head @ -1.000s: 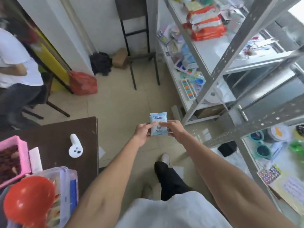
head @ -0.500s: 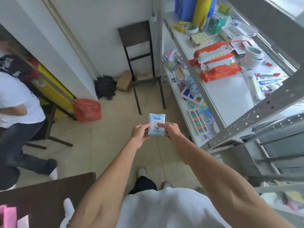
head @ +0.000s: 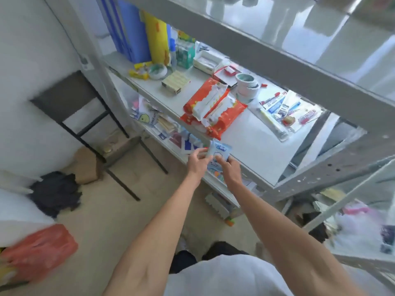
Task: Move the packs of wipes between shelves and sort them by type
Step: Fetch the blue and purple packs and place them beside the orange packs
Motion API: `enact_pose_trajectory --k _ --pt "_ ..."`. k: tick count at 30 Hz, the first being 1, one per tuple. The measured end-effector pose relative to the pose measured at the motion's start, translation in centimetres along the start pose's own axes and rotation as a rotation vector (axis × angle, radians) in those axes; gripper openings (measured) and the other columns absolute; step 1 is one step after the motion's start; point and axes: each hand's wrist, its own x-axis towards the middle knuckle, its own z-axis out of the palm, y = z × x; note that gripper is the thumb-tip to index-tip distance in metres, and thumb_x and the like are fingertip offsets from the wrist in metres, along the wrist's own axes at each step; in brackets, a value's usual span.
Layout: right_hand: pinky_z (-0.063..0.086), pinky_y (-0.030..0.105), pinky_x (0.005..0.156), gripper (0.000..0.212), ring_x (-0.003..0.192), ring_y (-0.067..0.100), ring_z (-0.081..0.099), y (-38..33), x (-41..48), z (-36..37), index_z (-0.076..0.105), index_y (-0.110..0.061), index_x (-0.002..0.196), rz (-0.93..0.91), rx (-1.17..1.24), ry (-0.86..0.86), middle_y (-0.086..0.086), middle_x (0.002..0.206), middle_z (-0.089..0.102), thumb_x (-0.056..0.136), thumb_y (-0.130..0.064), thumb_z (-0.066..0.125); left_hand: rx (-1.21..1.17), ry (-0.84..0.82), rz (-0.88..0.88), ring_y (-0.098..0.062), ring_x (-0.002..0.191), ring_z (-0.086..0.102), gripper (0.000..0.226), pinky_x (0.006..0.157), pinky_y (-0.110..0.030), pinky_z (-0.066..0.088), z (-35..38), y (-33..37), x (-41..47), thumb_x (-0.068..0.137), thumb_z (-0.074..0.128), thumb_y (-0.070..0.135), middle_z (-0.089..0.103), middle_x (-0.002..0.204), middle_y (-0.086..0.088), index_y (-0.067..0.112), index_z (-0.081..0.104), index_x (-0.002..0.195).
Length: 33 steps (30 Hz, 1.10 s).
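A small light-blue pack of wipes (head: pixel 220 151) is held upright at the front edge of the white middle shelf (head: pixel 256 146). My left hand (head: pixel 197 162) pinches its left side and my right hand (head: pixel 232 170) grips its lower right corner. Further back on that shelf lies a pile of larger red-and-white wipe packs (head: pixel 213 105), stacked across each other. The blue pack is a short way in front of the red pile, not touching it.
The shelf also carries rolls of tape (head: pixel 248 84), a wooden block (head: pixel 175 82), folders (head: pixel 136 35) and toothbrush packs (head: pixel 284 110). Grey steel uprights and the shelf above (head: pixel 277 60) frame the opening. A black chair (head: pixel 89 116) stands left; bags lie on the floor.
Both hands carried the blue pack up and to the right, from over the floor to the middle shelf's front edge. The view swung up toward the shelves.
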Motion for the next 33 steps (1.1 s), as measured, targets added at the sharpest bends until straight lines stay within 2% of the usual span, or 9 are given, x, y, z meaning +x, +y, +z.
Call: enact_pose_trajectory --k 2,5,10,15,20,23,27,30,33 --pt "0.057 0.054 0.090 0.064 0.098 0.037 0.071 -0.7 2.1 -2.1 0.070 -0.009 0.113 0.048 -0.023 0.185 0.016 0.106 0.075 0.076 -0.061 0.065 0.126 -0.118 0.041 -0.018 0.094 0.066 0.029 0.069 -0.013 0.051 3.3 2.0 2.1 0.091 0.072 0.011 0.071 0.107 -0.006 0.007 0.067 0.120" --pt "0.049 0.041 0.085 0.047 0.101 0.033 0.064 -2.1 4.1 -4.5 0.062 -0.006 0.119 0.128 -0.073 0.279 0.014 0.112 0.069 0.095 -0.046 0.057 0.309 -0.221 0.106 -0.016 0.098 0.063 0.032 0.067 -0.006 0.045 7.2 3.7 4.4 0.095 0.066 0.012 0.069 0.114 -0.005 0.003 0.065 0.127" --pt "0.049 0.038 0.080 0.040 0.095 0.032 0.064 -2.8 8.2 -5.5 0.064 -0.006 0.116 0.105 -0.199 0.267 0.016 0.115 0.069 0.098 -0.041 0.053 0.489 -0.222 0.133 -0.028 0.120 0.064 0.036 0.087 -0.023 0.043 10.2 4.6 7.4 0.102 0.054 0.010 0.068 0.130 -0.011 0.003 0.063 0.136" --pt "0.038 0.032 0.079 0.033 0.070 0.017 0.045 -4.5 10.1 -5.1 0.058 -0.001 0.115 0.145 -0.270 0.265 0.019 0.122 0.044 0.103 -0.032 0.052 0.610 -0.162 0.187 -0.031 0.113 0.061 0.035 0.097 -0.040 0.051 11.4 5.0 9.5 0.101 0.045 0.005 0.067 0.125 -0.015 0.004 0.065 0.129" --pt "0.041 0.035 0.081 0.038 0.081 0.028 0.052 -4.8 9.5 -5.0 0.056 -0.001 0.128 0.153 -0.296 0.310 0.022 0.133 0.044 0.104 -0.029 0.046 0.726 -0.151 0.260 -0.031 0.118 0.060 0.044 0.101 -0.050 0.053 12.1 3.8 9.7 0.097 0.039 0.027 0.064 0.128 -0.013 0.009 0.059 0.132" --pt "0.045 0.039 0.094 0.042 0.112 0.038 0.060 -3.8 6.6 -5.7 0.051 -0.003 0.141 0.139 -0.235 0.375 0.022 0.137 0.048 0.105 -0.023 0.048 0.781 -0.158 0.515 -0.029 0.109 0.058 0.025 0.094 -0.042 0.053 11.7 3.9 6.2 0.095 0.055 0.008 0.061 0.119 -0.015 0.002 0.063 0.118" --pt "0.049 0.036 0.092 0.030 0.112 0.033 0.066 1.2 0.4 -7.5 0.066 -0.007 0.124 0.174 -0.153 0.468 0.018 0.120 0.071 0.099 -0.013 0.051 0.825 -0.488 0.496 -0.025 0.089 0.056 0.008 0.074 -0.030 0.038 11.0 0.6 1.2 0.089 0.061 0.009 0.061 0.101 -0.014 0.010 0.056 0.096" --pt "0.054 0.038 0.090 0.025 0.104 0.033 0.070 7.0 -6.3 -10.1 0.073 -0.009 0.111 0.291 -0.096 0.547 0.015 0.109 0.076 0.097 -0.013 0.053 0.965 -0.825 0.452 -0.028 0.086 0.063 0.013 0.070 -0.029 0.038 13.6 -2.7 -3.2 0.090 0.065 0.018 0.068 0.093 -0.014 0.007 0.063 0.096" --pt "0.055 0.041 0.093 0.023 0.103 0.034 0.071 12.9 -13.8 -14.0 0.077 -0.012 0.104 0.455 0.065 0.772 0.015 0.104 0.078 0.096 -0.015 0.055 1.143 -1.177 0.490 -0.026 0.088 0.063 0.017 0.070 -0.028 0.040 18.0 -5.2 -10.0 0.090 0.068 0.022 0.068 0.090 -0.010 0.007 0.068 0.097"
